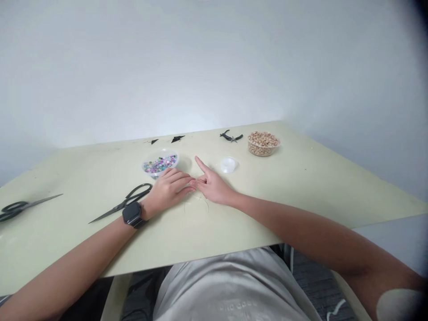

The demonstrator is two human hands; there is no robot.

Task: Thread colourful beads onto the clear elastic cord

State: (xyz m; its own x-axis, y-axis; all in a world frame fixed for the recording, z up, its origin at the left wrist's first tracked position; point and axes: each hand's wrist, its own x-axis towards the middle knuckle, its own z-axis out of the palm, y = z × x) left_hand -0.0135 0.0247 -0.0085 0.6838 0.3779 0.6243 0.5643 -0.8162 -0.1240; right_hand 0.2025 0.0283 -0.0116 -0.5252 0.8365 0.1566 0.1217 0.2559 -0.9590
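My left hand, with a black watch at its wrist, is closed in a pinch at the middle of the table. Its fingertips meet those of my right hand, which is also pinched, one finger stretched up and away. A thin, pale string hangs in a loop below the fingertips; anything smaller between them is hidden. Just beyond my left hand stands a clear bowl of colourful beads. Black-handled scissors lie beside my left wrist.
A small white round container sits right of the hands. Farther back are pliers and a clear tub of light brown bead-like pieces. More scissors lie at far left. Small black pieces rest near the wall.
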